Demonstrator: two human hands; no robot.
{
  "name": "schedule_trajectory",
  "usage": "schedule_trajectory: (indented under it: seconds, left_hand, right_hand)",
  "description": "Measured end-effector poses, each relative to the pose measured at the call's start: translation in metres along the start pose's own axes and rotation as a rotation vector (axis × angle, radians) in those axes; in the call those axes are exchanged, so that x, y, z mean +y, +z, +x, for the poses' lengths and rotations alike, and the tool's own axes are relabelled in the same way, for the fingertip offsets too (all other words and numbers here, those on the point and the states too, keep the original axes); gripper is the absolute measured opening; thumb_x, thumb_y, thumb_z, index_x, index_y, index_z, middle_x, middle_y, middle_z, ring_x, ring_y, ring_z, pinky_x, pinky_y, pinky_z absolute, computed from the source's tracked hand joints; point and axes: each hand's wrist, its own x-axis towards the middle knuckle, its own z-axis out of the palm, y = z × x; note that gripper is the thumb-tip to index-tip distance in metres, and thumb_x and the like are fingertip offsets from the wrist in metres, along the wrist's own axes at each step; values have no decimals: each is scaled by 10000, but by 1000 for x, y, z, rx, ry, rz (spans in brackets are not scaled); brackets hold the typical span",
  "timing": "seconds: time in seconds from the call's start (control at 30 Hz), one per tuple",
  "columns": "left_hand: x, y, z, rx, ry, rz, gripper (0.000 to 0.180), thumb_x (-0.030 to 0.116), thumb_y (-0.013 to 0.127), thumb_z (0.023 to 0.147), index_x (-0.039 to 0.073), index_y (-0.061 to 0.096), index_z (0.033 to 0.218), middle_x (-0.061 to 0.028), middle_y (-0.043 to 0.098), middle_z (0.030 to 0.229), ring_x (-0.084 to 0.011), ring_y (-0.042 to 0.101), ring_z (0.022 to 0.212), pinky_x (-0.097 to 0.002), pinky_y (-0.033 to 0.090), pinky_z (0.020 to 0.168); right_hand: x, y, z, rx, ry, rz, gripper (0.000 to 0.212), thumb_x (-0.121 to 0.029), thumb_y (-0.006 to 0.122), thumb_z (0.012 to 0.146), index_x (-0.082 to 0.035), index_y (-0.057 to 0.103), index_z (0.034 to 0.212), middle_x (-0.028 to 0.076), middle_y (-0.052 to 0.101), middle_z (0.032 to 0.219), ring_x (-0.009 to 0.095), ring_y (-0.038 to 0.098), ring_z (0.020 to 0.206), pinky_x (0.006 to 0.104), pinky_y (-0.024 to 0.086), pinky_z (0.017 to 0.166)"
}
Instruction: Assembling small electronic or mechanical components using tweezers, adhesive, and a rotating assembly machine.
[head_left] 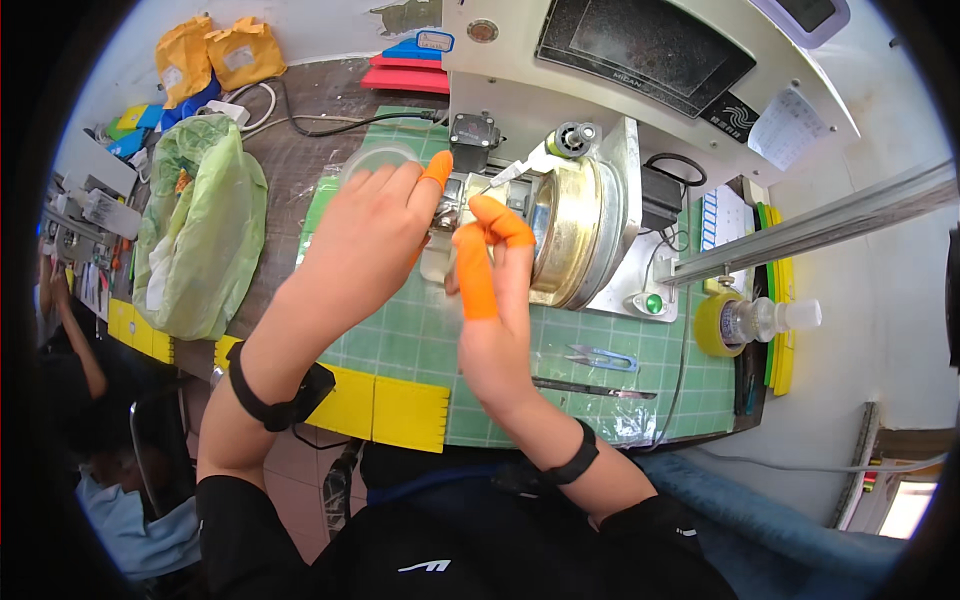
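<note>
My left hand [372,232], an orange finger cot on its index finger, reaches over a small metal fixture [449,203] on the bench machine. Its fingers curl down, and whatever they grip is hidden beneath the hand. Close beside it my right hand [495,275] has thumb and index finger, both in orange cots, pinched together in front of the fixture. Anything between these fingertips is too small to make out. A brass-coloured round drum [568,235] stands just right of my right fingers. Above them a white pointed nozzle [508,176] slants down toward the fixture.
Blue thread snips [603,358] and a dark flat strip [594,388] lie on the green cutting mat [400,340]. Yellow tape [722,323] and a clear bottle [762,321] stand right. A green bag [205,225] sits left. A metal rail [815,223] juts in from the right.
</note>
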Motion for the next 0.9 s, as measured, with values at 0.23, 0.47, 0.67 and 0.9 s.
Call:
schedule_trajectory:
  seconds: [0.23, 0.47, 0.67, 0.9]
  left_hand:
    - [-2, 27, -1, 140, -46, -127, 687, -52, 686, 703, -33, 501, 1364, -162, 541, 1042, -350, 594, 924, -426, 497, 763]
    - [-4, 26, -2, 144, -32, -174, 580, -84, 663, 675, -52, 536, 1241, -167, 525, 1023, -362, 587, 907, -446, 488, 751]
    - [-2, 28, 1, 192, 6, -184, 500, -78, 665, 671, -56, 545, 1156, -164, 513, 999, -366, 576, 897, -440, 480, 737]
    - [-8, 3, -4, 207, 36, -177, 489, -16, 726, 734, -17, 583, 1202, -154, 567, 1066, -341, 590, 948, -408, 491, 814]
  right_hand:
    - [19, -8, 8, -14, -42, -32, 169, -153, 474, 1078, -64, 428, 1214, 24, 483, 1087, 86, 464, 975, 245, 374, 880]
    - [26, -5, 23, 118, 3, -37, 158, -190, 474, 1082, -75, 465, 1189, 18, 499, 1064, 90, 450, 910, 249, 385, 829]
    - [32, -11, 25, 72, -89, -158, 130, -129, 447, 1080, -63, 433, 1191, 42, 489, 1090, 106, 474, 979, 258, 405, 864]
    - [33, -11, 25, 47, -124, -220, 105, -81, 431, 1067, -56, 427, 1169, 49, 472, 1075, 114, 463, 965, 266, 402, 887]
